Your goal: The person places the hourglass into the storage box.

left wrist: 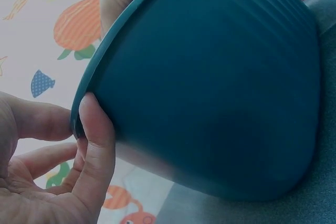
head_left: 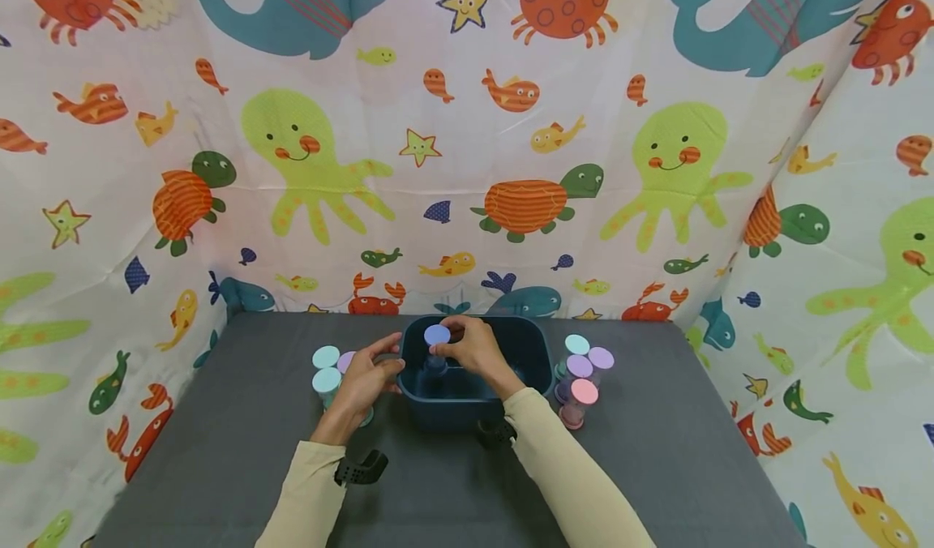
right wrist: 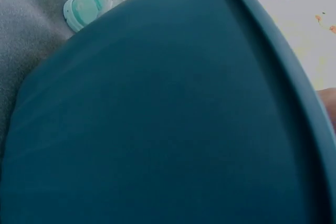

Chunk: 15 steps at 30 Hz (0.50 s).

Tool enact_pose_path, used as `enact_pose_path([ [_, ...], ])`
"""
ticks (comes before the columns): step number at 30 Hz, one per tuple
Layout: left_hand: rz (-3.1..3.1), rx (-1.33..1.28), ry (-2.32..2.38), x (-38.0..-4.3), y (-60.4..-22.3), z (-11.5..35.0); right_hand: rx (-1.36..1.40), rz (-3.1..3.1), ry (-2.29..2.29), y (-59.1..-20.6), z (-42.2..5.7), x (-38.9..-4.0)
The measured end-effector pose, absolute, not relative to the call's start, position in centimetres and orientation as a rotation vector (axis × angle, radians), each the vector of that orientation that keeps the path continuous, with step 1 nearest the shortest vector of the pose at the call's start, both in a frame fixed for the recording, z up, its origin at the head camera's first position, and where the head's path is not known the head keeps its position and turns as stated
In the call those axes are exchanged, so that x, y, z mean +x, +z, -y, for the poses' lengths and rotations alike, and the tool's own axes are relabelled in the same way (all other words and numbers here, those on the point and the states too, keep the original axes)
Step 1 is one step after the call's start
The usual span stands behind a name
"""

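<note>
A dark blue plastic tub (head_left: 456, 415) stands on the grey table in the head view. My left hand (head_left: 365, 382) grips its left rim; close up in the left wrist view, thumb and fingers (left wrist: 98, 140) pinch the edge. Over the inside of the tub, my right hand (head_left: 477, 349) holds a sand timer with a periwinkle-blue cap (head_left: 437, 335), upright, fingertips at its top. The timer's lower part shows dimly against the tub's dark interior. In the right wrist view the tub wall (right wrist: 157, 108) hides most of the right hand.
Left of the tub stand several timers, with mint caps (head_left: 326, 380) and a lilac cap (head_left: 346, 361), partly behind the left hand. To the right are a mint-capped timer (head_left: 576, 345), two lilac-capped ones (head_left: 580, 366) and a pink one (head_left: 584, 391). A sea-animal curtain (head_left: 467, 272) hangs behind.
</note>
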<state>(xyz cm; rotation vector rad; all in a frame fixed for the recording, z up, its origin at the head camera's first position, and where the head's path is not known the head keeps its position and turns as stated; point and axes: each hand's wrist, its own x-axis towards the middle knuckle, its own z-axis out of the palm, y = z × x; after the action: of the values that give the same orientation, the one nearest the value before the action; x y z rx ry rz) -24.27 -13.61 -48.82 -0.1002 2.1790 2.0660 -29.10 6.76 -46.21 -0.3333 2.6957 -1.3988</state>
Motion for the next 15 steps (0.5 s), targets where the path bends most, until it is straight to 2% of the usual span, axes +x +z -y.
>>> enact_pose_path([
  [15,-2.203,-0.101,2.039,-24.2,-48.8,13.6,-0.286,-2.759,-1.22,-46.9,-5.6,-30.0],
])
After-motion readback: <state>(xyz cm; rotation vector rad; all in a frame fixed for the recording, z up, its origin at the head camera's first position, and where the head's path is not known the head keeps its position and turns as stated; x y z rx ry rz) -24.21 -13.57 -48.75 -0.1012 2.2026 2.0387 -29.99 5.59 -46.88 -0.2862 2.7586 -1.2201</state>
